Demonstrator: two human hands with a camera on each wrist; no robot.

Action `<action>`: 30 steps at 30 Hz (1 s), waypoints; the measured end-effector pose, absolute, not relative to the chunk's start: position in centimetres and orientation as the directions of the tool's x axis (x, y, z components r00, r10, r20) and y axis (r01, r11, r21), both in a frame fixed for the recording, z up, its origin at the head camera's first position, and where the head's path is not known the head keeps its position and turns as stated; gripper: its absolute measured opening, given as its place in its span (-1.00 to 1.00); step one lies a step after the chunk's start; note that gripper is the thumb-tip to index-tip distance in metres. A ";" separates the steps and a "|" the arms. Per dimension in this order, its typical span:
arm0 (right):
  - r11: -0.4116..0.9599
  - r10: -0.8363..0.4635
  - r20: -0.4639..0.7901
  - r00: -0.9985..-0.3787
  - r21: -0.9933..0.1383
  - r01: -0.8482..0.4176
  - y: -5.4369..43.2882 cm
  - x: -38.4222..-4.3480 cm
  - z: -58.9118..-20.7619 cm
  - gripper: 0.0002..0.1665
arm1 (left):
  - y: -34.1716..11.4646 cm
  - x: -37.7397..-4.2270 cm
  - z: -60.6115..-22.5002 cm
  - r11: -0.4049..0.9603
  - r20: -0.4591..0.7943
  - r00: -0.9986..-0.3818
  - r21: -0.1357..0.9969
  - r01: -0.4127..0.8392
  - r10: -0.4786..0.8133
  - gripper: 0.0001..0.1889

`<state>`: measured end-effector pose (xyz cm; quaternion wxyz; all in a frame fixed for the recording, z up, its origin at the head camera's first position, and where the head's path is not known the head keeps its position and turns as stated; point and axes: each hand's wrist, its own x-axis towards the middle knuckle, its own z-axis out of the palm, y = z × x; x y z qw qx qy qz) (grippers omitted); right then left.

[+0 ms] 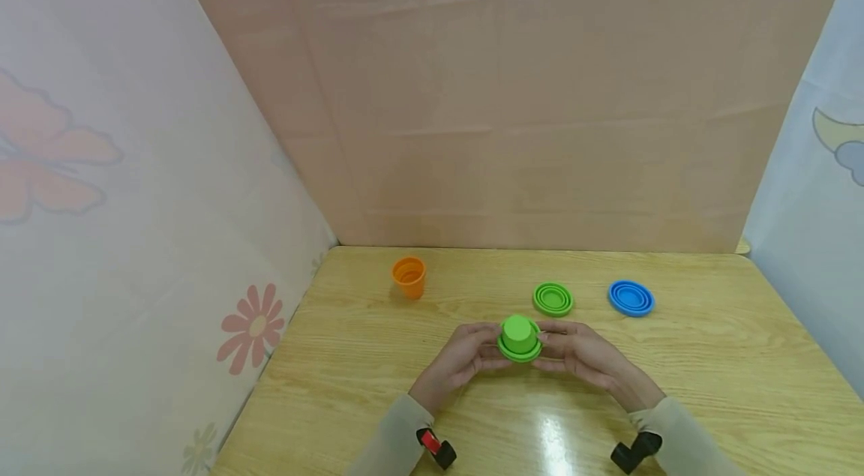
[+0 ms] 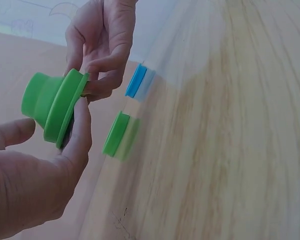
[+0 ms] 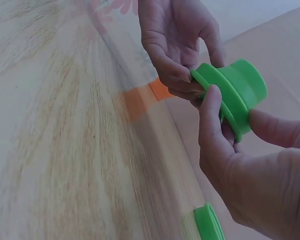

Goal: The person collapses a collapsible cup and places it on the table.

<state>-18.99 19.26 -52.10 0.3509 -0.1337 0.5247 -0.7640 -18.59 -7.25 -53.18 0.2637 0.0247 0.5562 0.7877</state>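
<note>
Left hand [image 1: 466, 356] and right hand [image 1: 583, 352], pinching one green cup [image 1: 520, 335] between them.
About the green cup: table [image 1: 324, 371] extending both sides, far edge and backdrop [image 1: 499, 124] well beyond; green ringed disc [image 1: 553, 299] just beyond; blue disc [image 1: 631, 298] farther right; orange cup [image 1: 409, 277] beyond, left.

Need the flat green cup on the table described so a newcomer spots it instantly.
On the wood-grain table, look toward the far side, between the standing orange cup and the flat blue cup. The flat green cup lies there, nearer the blue one. It's collapsed into concentric rings, unlike the taller green cup held by the left hand and right hand.
</note>
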 end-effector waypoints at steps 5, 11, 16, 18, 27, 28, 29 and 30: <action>-0.213 -0.665 -0.183 -0.724 -0.883 0.418 19.1 -18.8 -51.9 -0.66 | -7.1 -18.5 -53.1 -0.214 -0.274 -0.850 0.891 -0.400 0.451 -0.61; -0.211 -0.682 -0.205 -0.702 -0.864 0.457 19.1 -18.9 -52.2 -0.62 | -6.7 -18.4 -53.0 -0.185 -0.296 -0.832 0.888 -0.421 0.470 -0.61; -0.180 -0.694 -0.225 -0.684 -0.865 0.468 19.1 -18.9 -52.6 -0.58 | -6.6 -18.1 -53.1 -0.177 -0.290 -0.829 0.893 -0.414 0.479 -0.61; -0.171 -0.695 -0.234 -0.680 -0.865 0.472 19.0 -18.9 -52.6 -0.58 | -6.6 -18.1 -53.1 -0.183 -0.287 -0.829 0.891 -0.415 0.480 -0.61; -0.174 -0.712 -0.191 -0.676 -0.885 0.433 18.7 -18.9 -52.5 -0.56 | -6.4 -18.1 -52.9 -0.156 -0.296 -0.830 0.899 -0.410 0.473 -0.59; -0.163 -0.699 -0.188 -0.690 -0.897 0.410 18.6 -18.9 -52.5 -0.58 | -6.4 -18.1 -52.9 -0.137 -0.299 -0.831 0.905 -0.403 0.469 -0.58; -0.151 -0.683 -0.181 -0.708 -0.913 0.379 18.5 -18.8 -52.5 -0.60 | -6.4 -18.1 -52.8 -0.119 -0.300 -0.832 0.911 -0.395 0.466 -0.57; -0.132 -0.663 -0.172 -0.729 -0.931 0.340 18.4 -18.8 -52.4 -0.64 | -6.3 -18.1 -52.8 -0.103 -0.303 -0.834 0.915 -0.390 0.461 -0.55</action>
